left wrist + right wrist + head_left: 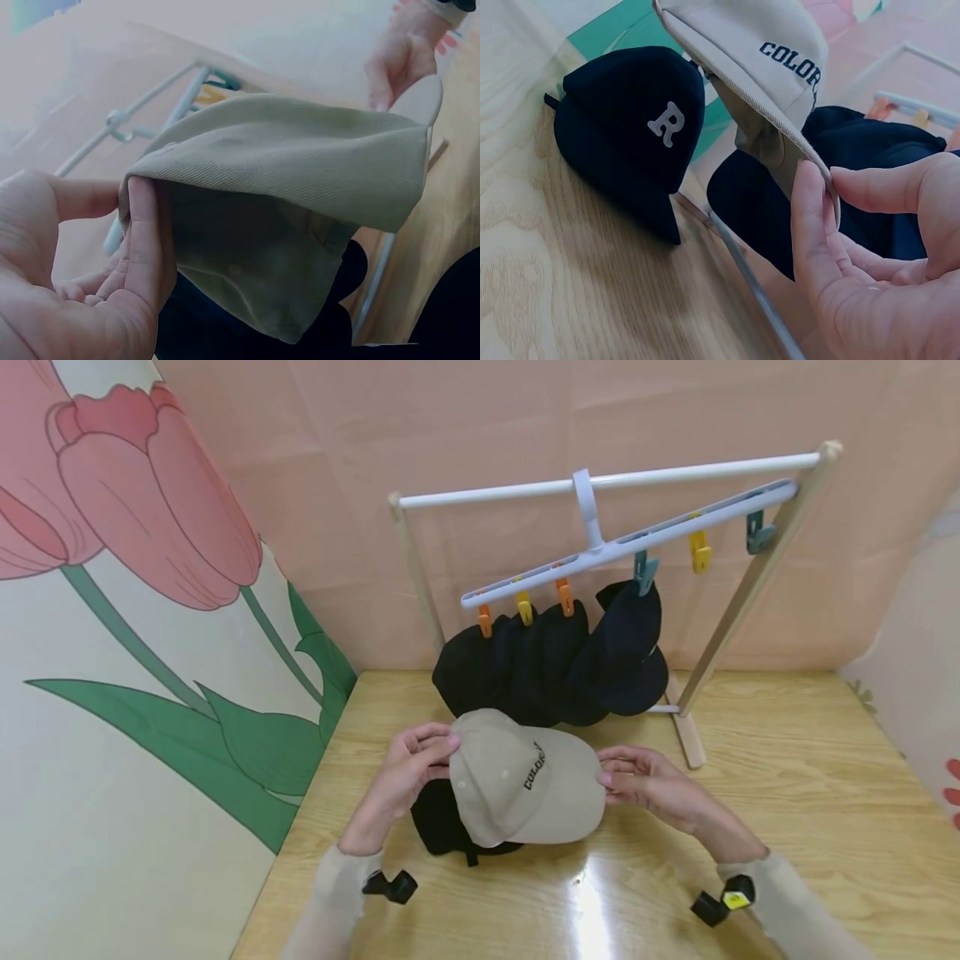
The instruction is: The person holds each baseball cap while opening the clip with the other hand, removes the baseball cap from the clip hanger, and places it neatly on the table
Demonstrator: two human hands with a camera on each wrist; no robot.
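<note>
The left hand (405, 777) pinches the beige cap (487, 785) by the crown's rim; the right hand (654, 787) pinches the brim's edge, so the cap hangs between both. Dark lettering (791, 64) on the cap's front reads "COLOR", its last characters hard to make out. Beside the right wrist is a black device (708, 908) with a yellow patch, too small to read. Under the beige cap, partly hidden by it, a dark cap (437, 822) with a pale "R" (665, 124) sits on the table (810, 760). Behind the beige cap, dark caps (551, 664) hang from coloured clips (565, 599) on a hanger (637, 544) hooked over a white bar (487, 493).
</note>
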